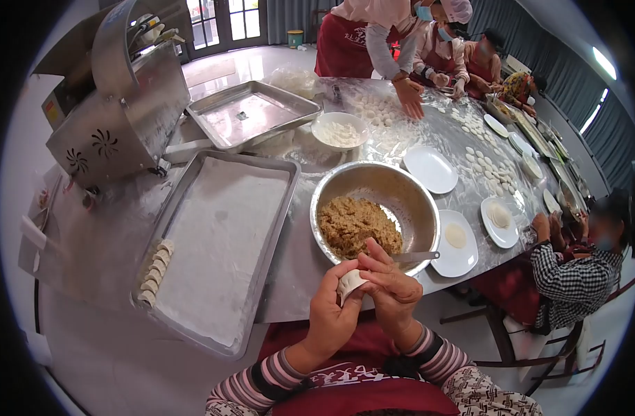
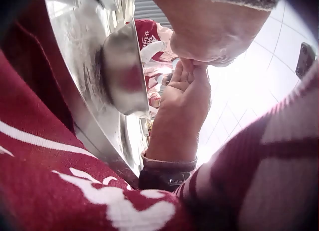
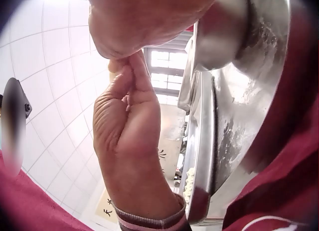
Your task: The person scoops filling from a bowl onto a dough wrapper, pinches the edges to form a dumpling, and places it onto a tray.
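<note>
A half-moon dumpling [image 1: 349, 284] in pale dough is held between both hands, close over the near rim of a steel bowl. My left hand [image 1: 333, 303] grips it from the left, its thumb along the near side. From the other side, my right hand [image 1: 392, 290] pinches the dough edge with thumb and fingers. Brown filling [image 1: 355, 223] fills part of the steel bowl [image 1: 428, 208], and a metal utensil handle [image 1: 418, 256] lies across its right rim. In both wrist views the hands meet fingertip to fingertip, hiding the dumpling.
Left of the bowl, a floured tray [image 1: 217, 236] carries a row of dumplings [image 1: 156, 274]. Behind are an empty tray [image 1: 255, 111], a flour bowl [image 1: 339, 132] and a steel machine [image 1: 116, 118]. Plates with wrappers [image 1: 456, 236] stand right; other people [image 1: 574, 270] work around the table.
</note>
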A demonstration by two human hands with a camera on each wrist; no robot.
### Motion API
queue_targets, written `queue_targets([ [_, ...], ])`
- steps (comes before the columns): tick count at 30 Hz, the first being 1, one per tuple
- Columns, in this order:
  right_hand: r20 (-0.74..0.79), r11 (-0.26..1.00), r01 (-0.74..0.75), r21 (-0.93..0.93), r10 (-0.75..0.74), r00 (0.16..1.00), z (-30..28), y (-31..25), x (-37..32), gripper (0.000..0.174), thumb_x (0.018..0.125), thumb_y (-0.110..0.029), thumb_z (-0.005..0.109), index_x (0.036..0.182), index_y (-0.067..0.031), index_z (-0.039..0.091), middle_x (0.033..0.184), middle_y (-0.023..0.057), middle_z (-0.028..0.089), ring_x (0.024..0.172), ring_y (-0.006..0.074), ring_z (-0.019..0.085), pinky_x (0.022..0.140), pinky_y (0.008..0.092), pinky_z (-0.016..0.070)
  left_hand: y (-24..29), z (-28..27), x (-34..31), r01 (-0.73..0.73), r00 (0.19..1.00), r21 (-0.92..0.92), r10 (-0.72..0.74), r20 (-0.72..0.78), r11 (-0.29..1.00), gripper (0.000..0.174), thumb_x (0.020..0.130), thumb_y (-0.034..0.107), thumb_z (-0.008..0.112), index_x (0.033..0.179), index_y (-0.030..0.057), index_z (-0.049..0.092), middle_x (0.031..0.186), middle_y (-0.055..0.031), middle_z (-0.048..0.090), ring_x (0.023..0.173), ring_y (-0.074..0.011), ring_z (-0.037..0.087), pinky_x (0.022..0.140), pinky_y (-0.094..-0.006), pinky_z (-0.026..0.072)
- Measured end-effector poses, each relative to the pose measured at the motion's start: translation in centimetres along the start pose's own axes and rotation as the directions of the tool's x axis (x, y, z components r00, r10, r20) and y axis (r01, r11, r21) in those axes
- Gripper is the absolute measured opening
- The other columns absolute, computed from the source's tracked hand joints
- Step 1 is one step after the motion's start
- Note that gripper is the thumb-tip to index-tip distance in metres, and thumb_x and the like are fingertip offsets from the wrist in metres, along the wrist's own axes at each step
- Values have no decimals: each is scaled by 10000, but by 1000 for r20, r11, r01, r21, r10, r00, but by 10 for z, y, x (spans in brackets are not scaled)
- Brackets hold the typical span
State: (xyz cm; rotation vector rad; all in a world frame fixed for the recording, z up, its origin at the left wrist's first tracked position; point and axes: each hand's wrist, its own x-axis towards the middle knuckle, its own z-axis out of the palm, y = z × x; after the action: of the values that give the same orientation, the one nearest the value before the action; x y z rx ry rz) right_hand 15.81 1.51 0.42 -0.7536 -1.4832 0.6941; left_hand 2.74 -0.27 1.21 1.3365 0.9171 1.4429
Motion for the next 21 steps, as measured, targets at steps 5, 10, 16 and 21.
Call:
queue_targets([
  [5, -4, 1000, 8, 2, -8, 1000, -1, -6, 9, 272, 749, -26, 735, 1019, -28, 707, 1179, 156, 641, 1265, 352, 477, 1060, 426, 367, 2, -6, 4, 49, 995, 43, -53, 87, 998, 380, 895, 24, 599, 1252, -25, 480, 1121, -95, 587, 1008, -114, 557, 857, -245, 467],
  [10, 172, 990, 127, -67, -114, 978, -16, 2, 14, 265, 717, -1, 740, 977, -40, 717, 1148, 152, 656, 1251, 356, 493, 1058, 426, 373, 4, -9, 5, 139, 972, -2, -137, 191, 990, 455, 869, -16, 577, 1304, -18, 447, 1155, -132, 585, 1029, -152, 576, 866, -271, 474],
  [16, 158, 1000, 11, -8, -9, 987, -24, 8, 4, 280, 701, 6, 744, 975, -43, 717, 1150, 152, 655, 1256, 344, 489, 1046, 409, 397, 6, -15, 10, 419, 869, -287, -289, 402, 861, 478, 940, 103, 544, 1354, -61, 371, 1200, -111, 552, 1085, -128, 531, 925, -254, 438],
  [21, 252, 1000, 13, -21, -7, 968, -25, -3, 17, 265, 703, -27, 745, 966, -50, 721, 1146, 158, 654, 1258, 354, 484, 1040, 411, 403, 9, -24, 15, 593, 778, -457, -326, 537, 664, 541, 1012, 328, 398, 1362, -81, 344, 1349, -158, 436, 1290, -207, 405, 1081, -364, 329],
])
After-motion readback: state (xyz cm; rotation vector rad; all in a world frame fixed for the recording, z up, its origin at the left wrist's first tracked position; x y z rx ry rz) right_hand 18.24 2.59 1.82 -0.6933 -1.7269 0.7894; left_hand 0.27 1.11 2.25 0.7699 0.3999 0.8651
